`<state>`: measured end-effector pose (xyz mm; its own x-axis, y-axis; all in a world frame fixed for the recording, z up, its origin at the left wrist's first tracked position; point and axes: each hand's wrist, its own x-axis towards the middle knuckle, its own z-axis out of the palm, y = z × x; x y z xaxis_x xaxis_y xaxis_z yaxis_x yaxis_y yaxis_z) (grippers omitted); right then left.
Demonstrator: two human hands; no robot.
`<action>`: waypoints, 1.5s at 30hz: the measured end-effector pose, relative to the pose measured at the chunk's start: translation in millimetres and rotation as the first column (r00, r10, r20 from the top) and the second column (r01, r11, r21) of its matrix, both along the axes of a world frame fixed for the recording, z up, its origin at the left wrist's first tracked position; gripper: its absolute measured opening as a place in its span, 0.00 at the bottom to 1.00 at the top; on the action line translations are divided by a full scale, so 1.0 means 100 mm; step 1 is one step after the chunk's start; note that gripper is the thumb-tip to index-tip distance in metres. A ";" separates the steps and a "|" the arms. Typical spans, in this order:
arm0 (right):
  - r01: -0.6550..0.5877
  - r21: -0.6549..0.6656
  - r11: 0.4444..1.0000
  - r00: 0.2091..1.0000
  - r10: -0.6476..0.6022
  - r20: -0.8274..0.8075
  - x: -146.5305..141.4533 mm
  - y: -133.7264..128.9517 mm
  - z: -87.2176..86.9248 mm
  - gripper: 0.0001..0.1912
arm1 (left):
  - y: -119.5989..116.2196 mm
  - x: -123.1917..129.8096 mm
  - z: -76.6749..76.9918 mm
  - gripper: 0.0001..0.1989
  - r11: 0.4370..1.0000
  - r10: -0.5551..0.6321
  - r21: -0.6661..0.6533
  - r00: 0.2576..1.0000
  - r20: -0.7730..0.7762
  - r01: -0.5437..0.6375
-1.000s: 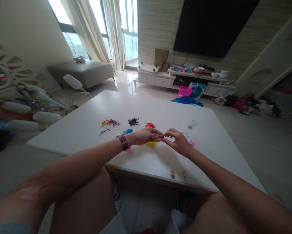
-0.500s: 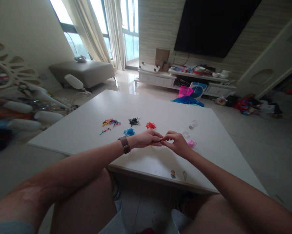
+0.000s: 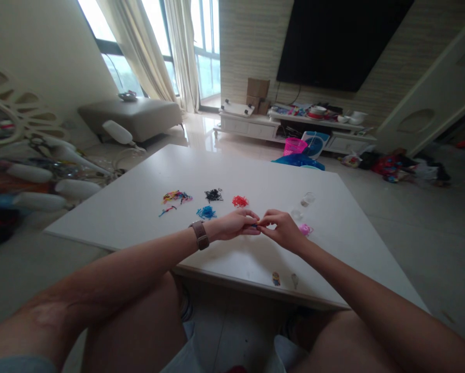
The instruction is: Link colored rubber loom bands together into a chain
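Observation:
Over the white table (image 3: 139,217), my left hand (image 3: 236,224) and my right hand (image 3: 281,228) meet fingertip to fingertip. Both pinch something small with blue and orange in it, mostly hidden by the fingers. Left of my hands lie a blue pile (image 3: 206,212), a black pile (image 3: 214,195) and a red pile (image 3: 240,201) of small bands. Farther left is a multicoloured pile (image 3: 177,197), with a short linked strand (image 3: 167,211) below it. A pink bundle (image 3: 305,229) is beside my right wrist.
Small clear containers (image 3: 307,199) stand on the right side of the table. Near its front edge lie a yellow and blue figure (image 3: 276,278) and a small pale item (image 3: 294,280). A white lamp (image 3: 73,188) reaches in at the left.
My hands stay joined at nearly the same spot, with a slight shift of the fingers around the small piece. The piles have not moved on the table.

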<state>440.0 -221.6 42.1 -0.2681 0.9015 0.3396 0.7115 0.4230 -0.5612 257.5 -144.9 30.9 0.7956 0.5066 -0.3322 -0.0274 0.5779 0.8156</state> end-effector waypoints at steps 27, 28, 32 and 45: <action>0.094 -0.044 0.995 0.996 -0.094 -0.008 0.14 0.00 0.02 0.06 | 0.43 -0.05 -0.14 0.07 0.251 0.237 0.932 0.916 -0.322 0.263; 0.085 -0.051 0.995 0.996 -0.086 -0.018 0.14 -0.01 0.02 0.06 | 0.40 -0.04 -0.12 0.07 0.306 0.189 0.927 0.941 -0.281 0.216; 0.050 -0.075 0.996 0.997 -0.054 -0.049 0.12 -0.02 0.03 0.07 | 0.24 0.01 -0.08 0.13 0.506 -0.060 0.844 0.984 -0.170 0.177; 0.084 -0.127 0.988 0.996 -0.088 -0.032 0.12 -0.03 0.01 0.08 | 0.98 -0.51 -0.07 0.07 0.300 0.364 0.925 0.868 -0.338 0.235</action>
<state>452.3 -224.5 43.2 -0.1771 0.9567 0.2310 0.7196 0.2860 -0.6328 206.7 -47.3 23.6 0.6641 0.7342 0.1411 0.4689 -0.5561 0.6863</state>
